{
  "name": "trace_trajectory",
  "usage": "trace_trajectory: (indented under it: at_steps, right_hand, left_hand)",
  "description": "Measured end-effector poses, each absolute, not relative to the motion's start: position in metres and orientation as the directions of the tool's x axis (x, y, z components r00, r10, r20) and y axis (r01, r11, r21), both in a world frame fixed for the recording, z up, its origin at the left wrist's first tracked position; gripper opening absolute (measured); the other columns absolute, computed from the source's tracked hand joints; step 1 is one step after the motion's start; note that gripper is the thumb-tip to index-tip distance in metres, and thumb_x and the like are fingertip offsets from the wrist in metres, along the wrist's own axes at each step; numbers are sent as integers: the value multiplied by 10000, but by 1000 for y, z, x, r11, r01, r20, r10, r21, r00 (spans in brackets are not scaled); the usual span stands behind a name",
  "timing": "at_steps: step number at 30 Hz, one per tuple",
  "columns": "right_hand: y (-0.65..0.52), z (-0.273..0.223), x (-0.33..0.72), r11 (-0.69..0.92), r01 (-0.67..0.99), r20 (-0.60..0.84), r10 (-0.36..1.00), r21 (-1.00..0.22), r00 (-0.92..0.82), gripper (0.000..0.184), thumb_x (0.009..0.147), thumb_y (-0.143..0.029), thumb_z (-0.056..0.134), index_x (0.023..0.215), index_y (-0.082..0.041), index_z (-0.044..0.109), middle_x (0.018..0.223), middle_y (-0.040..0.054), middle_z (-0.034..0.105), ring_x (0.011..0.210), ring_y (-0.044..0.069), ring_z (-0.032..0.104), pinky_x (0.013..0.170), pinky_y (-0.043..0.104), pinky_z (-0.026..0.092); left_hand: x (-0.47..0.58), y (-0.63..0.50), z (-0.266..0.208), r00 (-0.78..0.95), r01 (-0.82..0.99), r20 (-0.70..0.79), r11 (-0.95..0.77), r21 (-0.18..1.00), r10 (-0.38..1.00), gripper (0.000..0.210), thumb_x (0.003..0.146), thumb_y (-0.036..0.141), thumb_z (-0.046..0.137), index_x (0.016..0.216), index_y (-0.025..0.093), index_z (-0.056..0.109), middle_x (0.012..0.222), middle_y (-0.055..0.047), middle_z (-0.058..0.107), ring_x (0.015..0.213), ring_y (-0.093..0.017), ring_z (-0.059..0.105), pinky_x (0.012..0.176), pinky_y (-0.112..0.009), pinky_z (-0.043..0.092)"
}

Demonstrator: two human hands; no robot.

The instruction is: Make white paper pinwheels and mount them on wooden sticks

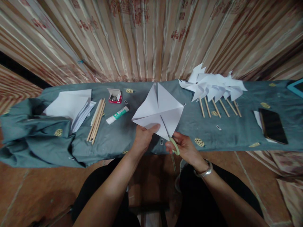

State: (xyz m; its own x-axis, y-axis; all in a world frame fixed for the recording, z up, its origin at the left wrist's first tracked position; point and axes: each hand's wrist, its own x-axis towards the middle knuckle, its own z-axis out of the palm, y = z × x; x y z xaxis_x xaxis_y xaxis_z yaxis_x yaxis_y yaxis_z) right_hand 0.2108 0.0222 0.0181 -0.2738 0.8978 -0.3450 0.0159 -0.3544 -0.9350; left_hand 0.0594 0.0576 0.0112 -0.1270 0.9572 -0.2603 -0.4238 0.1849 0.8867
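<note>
A square sheet of white paper [151, 112] is held at the middle of the table, with slits running in from its corners toward the centre. My left hand [144, 137] grips its lower left edge, thumb on top and the other fingers hidden beneath. My right hand [183, 146] is closed around the light green handle of a pair of scissors [175, 146]. Their blades lie at the paper's near corner, along a slit there. Part of the blades and handle is covered by the paper and fingers.
On the cloth-covered table [113, 135], white sheets [71, 104], wooden sticks [96, 121], a red box of small metal pieces [115, 96] and a glue stick [117, 115] lie left. Paper pinwheels [213, 85] on sticks and a phone [273, 126] lie right. A curtain [142, 41] hangs behind.
</note>
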Motion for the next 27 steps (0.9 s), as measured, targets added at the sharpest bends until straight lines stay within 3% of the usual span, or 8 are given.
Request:
trace_trajectory:
  at_steps: [9,16,25,27]
  right_hand:
    - [23,18,210,-357,36,-353,892,-933,-282,440,572,-567,806,718,-189,633,559,-33,597,476,97,528,454,215,464]
    - [19,19,213,-347,40,-336,863,-937,-377,477,669,-602,738,848,-171,643,631,-8,635,509,96,561,479,207,462]
    - [18,32,251,-468,169,-476,684,-867,-553,473,717,-536,736,960,-139,650,695,26,648,577,126,584,539,250,482]
    - [21,34,265,-457,152,-458,694,-877,-555,484,716,-544,737,974,-141,666,692,24,653,574,118,574,534,238,462]
  left_hand:
    - [58,57,8,-114,-417,-254,185,890,960,250,555,218,769,792,170,707,849,-34,731,766,-195,644,748,-318,503]
    - [56,59,12,-117,-433,-257,184,883,959,289,555,206,771,836,164,716,840,-25,726,763,-180,635,760,-314,497]
    - [41,70,21,-174,-482,-257,145,864,951,297,504,214,790,782,149,709,783,-35,725,739,-190,654,728,-320,501]
    - [37,71,23,-173,-489,-261,147,860,950,296,480,203,795,759,153,705,760,-27,719,727,-184,653,732,-317,502]
